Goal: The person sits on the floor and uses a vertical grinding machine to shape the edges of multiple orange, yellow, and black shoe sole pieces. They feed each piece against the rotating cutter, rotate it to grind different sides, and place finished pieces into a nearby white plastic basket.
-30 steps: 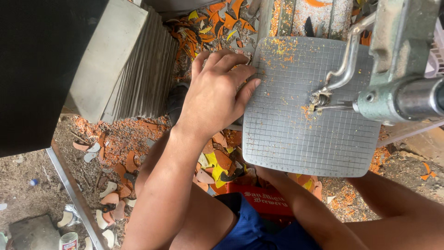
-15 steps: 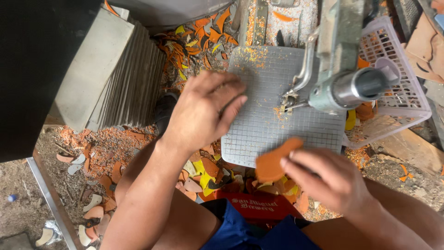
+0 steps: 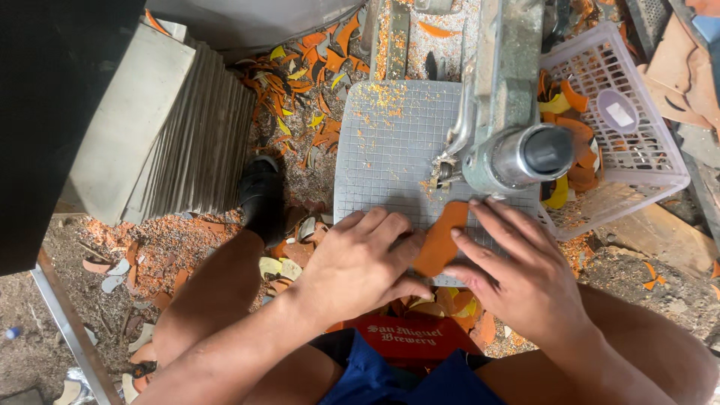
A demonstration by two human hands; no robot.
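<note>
Your left hand point(image 3: 360, 262) and right hand point(image 3: 517, 277) press together on the orange tile piece point(image 3: 441, 240), which lies flat on the grey gridded plate point(image 3: 390, 150), just below the metal machine head point(image 3: 517, 150). The piece sits between both grips: the left fingers cover its left edge, the right fingers hold its right edge. Both grips are closed on it. A white basket point(image 3: 637, 150) with cut pieces stands at the right.

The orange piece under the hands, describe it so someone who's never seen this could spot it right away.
Find the grey gridded plate under the metal cutting machine. At its near edge, the left hand and right hand press a flat orange piece between them. It is far larger than the scattered orange chips around it.
</note>
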